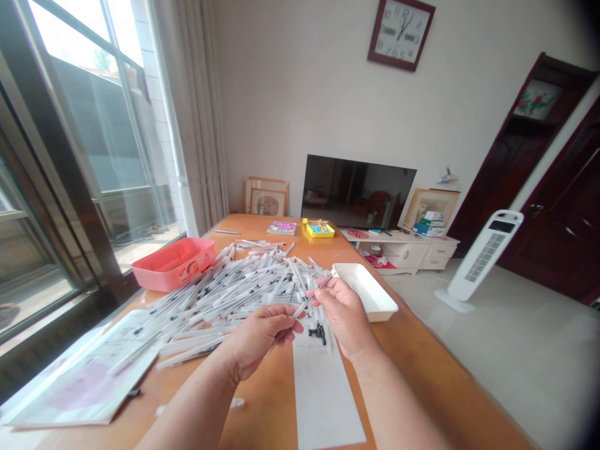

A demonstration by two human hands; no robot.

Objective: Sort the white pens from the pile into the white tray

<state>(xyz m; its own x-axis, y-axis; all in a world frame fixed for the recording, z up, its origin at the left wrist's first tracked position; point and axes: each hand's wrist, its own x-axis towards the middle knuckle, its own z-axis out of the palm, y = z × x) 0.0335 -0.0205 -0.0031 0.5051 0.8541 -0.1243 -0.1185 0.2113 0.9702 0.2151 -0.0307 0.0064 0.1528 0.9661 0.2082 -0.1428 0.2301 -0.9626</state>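
Between my hands runs a slim translucent pen barrel (301,308), slanting up to the right. My left hand (267,331) pinches its lower end between thumb and fingers. The fingers of my right hand (345,311) are closed on a thin dark pen refill (323,284) in line with the barrel's upper end; how far it sits inside I cannot tell. Just beneath my right hand, several black pen caps (317,332) lie on a long white paper strip (325,400). Beyond both hands spreads a big heap of clear pen barrels (244,281), some with dark ends.
A red bin (173,265) stands left of the heap, a white tray (368,290) right of it. An open booklet (84,375) lies front left. Further back on the wooden table (422,387) are a book (281,228), a yellow box (320,230) and a lone pen (227,232).
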